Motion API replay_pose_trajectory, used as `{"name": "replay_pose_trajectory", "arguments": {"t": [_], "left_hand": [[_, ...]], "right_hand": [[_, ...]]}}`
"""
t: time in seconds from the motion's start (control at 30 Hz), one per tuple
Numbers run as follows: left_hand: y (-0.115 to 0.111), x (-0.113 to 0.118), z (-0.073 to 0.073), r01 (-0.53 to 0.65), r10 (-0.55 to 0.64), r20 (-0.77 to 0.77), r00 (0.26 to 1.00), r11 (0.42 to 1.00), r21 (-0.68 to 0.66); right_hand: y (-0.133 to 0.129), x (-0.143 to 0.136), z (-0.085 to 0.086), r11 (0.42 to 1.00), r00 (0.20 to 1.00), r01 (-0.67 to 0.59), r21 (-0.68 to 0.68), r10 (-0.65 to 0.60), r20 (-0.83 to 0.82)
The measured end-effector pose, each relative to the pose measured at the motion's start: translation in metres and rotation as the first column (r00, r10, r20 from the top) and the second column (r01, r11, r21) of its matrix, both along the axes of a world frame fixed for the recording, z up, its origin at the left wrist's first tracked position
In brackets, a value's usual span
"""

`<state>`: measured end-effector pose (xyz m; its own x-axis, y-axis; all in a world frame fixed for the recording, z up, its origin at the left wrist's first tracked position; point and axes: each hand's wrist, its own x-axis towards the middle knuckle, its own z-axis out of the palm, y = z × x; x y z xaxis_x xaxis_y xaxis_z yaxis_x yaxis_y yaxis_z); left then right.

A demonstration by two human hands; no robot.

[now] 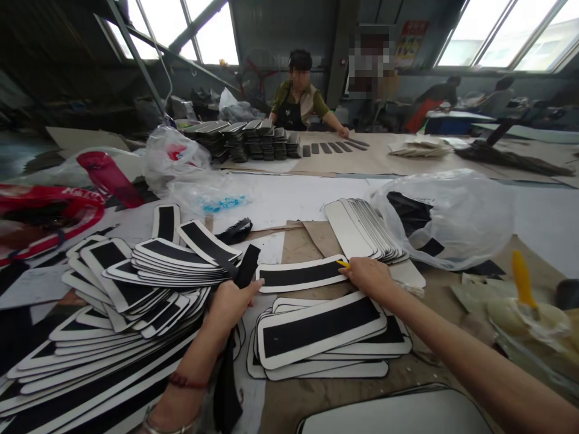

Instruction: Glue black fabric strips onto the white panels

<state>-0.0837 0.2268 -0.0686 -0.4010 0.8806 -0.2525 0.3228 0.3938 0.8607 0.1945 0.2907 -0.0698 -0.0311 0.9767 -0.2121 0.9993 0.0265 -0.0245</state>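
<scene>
A white rounded panel with a black strip on it (302,275) lies in front of me. My left hand (230,304) is closed around black strips (248,266), which stick out above it and seem to hang below. Its index finger touches the panel's left end. At the right end, my right hand (368,276) grips a slim yellow tool (343,263) whose kind I cannot make out. Just below lies a loose pile of similar panels (321,330). Left of my left hand, more strip-covered panels (176,259) are fanned in heaps.
Plain white panels (350,229) lean fanned behind my right hand, beside a clear plastic bag (470,217) with black pieces. A yellow-handled brush (523,280) stands at the right. Across the table a person (296,99) works near stacked pieces (235,141).
</scene>
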Motion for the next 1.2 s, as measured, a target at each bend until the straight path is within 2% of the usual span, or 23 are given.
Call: {"name": "replay_pose_trajectory", "arguments": {"t": [0.13, 0.27, 0.33, 0.43, 0.57, 0.67, 0.77, 0.9, 1.07, 1.2], "left_hand": [[0.023, 0.004, -0.015, -0.011, 0.01, 0.042, 0.999, 1.0, 0.023], [0.021, 0.0, -0.013, -0.047, 0.039, 0.13, 0.991, 0.997, 0.056], [0.012, -0.004, -0.005, -0.062, 0.047, 0.169, 0.984, 0.995, 0.081], [-0.009, -0.007, 0.017, -0.074, 0.039, 0.257, 0.966, 0.989, 0.129], [-0.044, -0.005, 0.046, -0.141, 0.085, 0.387, 0.918, 0.983, 0.119], [-0.071, 0.001, 0.057, -0.116, 0.063, 0.425, 0.903, 0.988, 0.1], [-0.094, 0.01, 0.058, -0.072, 0.031, 0.448, 0.893, 0.995, 0.076], [-0.119, 0.022, 0.053, -0.081, 0.036, 0.473, 0.88, 0.994, 0.074], [-0.145, 0.039, 0.046, -0.096, 0.035, 0.526, 0.85, 0.991, 0.089], [-0.161, 0.05, 0.043, -0.137, 0.051, 0.564, 0.824, 0.984, 0.112]], "right_hand": [[0.007, 0.006, -0.005, 1.0, 0.996, 0.017, -0.023, -0.019, -0.086], [0.012, 0.011, 0.007, 1.0, 0.981, 0.012, 0.02, -0.008, -0.192], [0.009, 0.015, 0.021, 0.998, 0.968, -0.011, 0.057, 0.025, -0.251], [-0.007, 0.024, 0.049, 0.992, 0.912, -0.019, 0.126, 0.069, -0.404], [-0.05, 0.033, 0.081, 0.992, 0.709, 0.036, 0.119, 0.058, -0.703], [-0.09, 0.037, 0.092, 0.998, 0.636, 0.027, 0.063, 0.032, -0.771], [-0.128, 0.042, 0.093, 0.998, 0.656, 0.037, 0.045, 0.01, -0.755], [-0.168, 0.052, 0.09, 0.997, 0.659, 0.079, -0.001, -0.053, -0.751], [-0.203, 0.063, 0.085, 0.989, 0.642, 0.147, 0.024, -0.077, -0.763], [-0.224, 0.068, 0.074, 0.978, 0.583, 0.21, -0.001, -0.126, -0.802]]}}
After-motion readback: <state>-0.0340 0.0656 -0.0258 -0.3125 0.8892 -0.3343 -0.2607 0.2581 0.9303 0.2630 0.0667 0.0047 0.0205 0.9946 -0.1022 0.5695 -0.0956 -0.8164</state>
